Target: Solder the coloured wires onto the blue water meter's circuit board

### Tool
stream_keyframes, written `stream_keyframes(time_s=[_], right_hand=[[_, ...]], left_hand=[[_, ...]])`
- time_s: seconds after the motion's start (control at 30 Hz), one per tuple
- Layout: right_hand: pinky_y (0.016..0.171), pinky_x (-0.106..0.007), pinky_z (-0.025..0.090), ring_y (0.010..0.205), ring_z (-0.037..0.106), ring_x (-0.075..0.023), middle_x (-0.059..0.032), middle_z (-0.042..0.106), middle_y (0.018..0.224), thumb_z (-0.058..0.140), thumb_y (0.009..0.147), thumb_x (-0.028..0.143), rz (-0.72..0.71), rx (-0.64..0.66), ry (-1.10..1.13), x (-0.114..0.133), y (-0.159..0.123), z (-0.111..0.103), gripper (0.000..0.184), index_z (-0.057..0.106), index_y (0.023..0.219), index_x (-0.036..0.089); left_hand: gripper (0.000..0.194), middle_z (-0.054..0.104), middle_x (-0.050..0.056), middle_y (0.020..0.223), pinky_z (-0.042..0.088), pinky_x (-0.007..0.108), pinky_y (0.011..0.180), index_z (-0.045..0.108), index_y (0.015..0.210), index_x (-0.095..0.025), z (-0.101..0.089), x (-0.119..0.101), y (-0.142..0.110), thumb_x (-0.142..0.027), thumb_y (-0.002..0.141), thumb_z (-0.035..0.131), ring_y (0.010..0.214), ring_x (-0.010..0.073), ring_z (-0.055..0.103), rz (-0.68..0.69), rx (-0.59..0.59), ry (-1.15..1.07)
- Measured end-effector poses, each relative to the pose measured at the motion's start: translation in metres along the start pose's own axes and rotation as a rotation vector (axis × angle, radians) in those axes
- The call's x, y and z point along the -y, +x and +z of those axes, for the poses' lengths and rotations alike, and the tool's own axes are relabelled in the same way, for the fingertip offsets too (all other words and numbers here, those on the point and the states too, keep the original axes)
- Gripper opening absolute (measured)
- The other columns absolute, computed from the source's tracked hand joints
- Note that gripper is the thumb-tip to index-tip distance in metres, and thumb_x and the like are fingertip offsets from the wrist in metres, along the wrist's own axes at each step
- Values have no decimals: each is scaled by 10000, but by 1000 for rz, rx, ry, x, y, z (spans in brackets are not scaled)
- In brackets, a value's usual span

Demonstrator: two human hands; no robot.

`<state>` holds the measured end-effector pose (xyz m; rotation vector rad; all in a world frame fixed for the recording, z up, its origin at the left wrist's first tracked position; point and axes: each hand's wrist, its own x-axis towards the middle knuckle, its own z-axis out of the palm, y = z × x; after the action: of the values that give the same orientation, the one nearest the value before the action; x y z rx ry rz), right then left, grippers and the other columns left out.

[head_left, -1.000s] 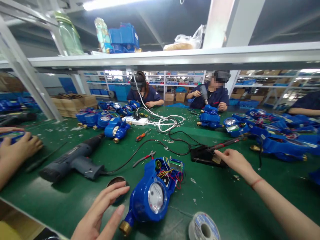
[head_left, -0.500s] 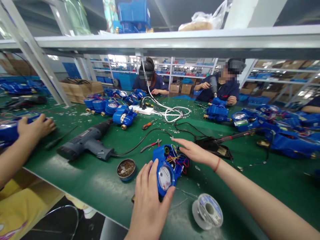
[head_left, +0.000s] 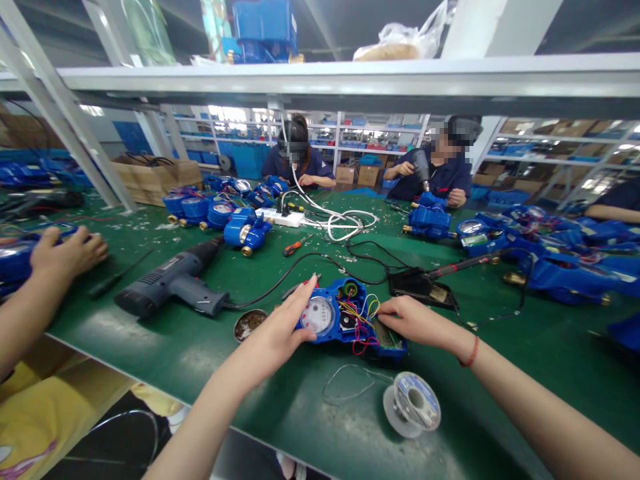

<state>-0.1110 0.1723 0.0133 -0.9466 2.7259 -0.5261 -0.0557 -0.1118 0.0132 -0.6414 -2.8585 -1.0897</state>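
Observation:
A blue water meter (head_left: 319,317) lies on the green bench in front of me, its round dial facing up and its wiring compartment open on the right. My left hand (head_left: 281,328) holds the dial end, fingers extended along the far left side and thumb at the near edge. Coloured wires (head_left: 361,319) spill from the compartment towards a green circuit board (head_left: 387,337) in a blue housing part. At that board's upper edge, the fingers of my right hand (head_left: 417,323) are pinched together, partly hiding it. A solder spool (head_left: 413,405) stands nearer to me, its loose strand trailing left.
A heat gun (head_left: 173,280) and a small round tin (head_left: 249,325) lie left. Behind are an orange screwdriver (head_left: 295,247), a power strip (head_left: 283,217) and a soldering iron (head_left: 463,267). More meters (head_left: 560,267) crowd the right. A co-worker's hand (head_left: 67,253) is far left.
The water meter has turned so its wiring compartment points right, and its cover part now lies open there. My left hand swung to its left side; my right hand closed at the board.

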Motion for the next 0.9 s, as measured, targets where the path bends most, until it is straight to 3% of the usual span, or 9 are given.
stream_keyframes(time_s=[0.13,0.3,0.5,0.6,0.73,0.83,0.9], right_hand=[[559,-232,279,541,387,-87,5,454,583,414,902,273,-27,87,19,10,-18,2,316,449,616,143],[548,-227,256,529,325,-72,28,379,560,447,921,447,-66,173,53,30,-28,4,436,453,610,141],[534,-263,201,536,367,-93,-10,511,588,500,900,432,7,102,-126,55,-27,8,388,553,647,143],[546,-266,221,597,478,-127,-48,605,680,501,906,446,-7,95,-167,65,-28,12,370,604,712,148],[551,-272,251,685,580,-176,-62,662,782,550,886,466,-42,98,-188,77,-40,10,327,642,790,167],[505,-285,223,567,538,-157,-37,625,647,543,875,521,-24,125,-195,74,-45,-6,396,626,702,175],[482,-288,242,506,495,-140,-30,586,579,497,905,495,31,18,-145,63,-38,-20,431,601,645,168]], left_hand=[[756,237,43,1531,157,371,1180,233,1473,-159,-5,6,7,-113,758,474,1417,155,215,78,-38,30],[748,311,17,1506,224,386,1170,299,1446,-218,-8,14,17,-51,728,424,1391,146,287,176,-48,81],[680,347,15,1491,220,348,1178,323,1435,-220,-9,17,21,-68,787,462,1386,124,295,189,-66,117],[574,391,61,1460,268,341,1158,380,1397,-179,0,3,12,-102,834,460,1369,134,328,171,-191,147],[230,575,76,1167,428,368,990,588,1068,-178,22,-33,-4,-208,864,488,1136,187,528,71,-559,141],[194,601,50,935,446,392,827,574,927,-187,39,-55,-9,-366,857,543,924,220,561,-57,-568,101],[223,613,41,895,423,400,801,575,887,-193,47,-63,-7,-405,820,591,881,234,560,-144,-514,88]])
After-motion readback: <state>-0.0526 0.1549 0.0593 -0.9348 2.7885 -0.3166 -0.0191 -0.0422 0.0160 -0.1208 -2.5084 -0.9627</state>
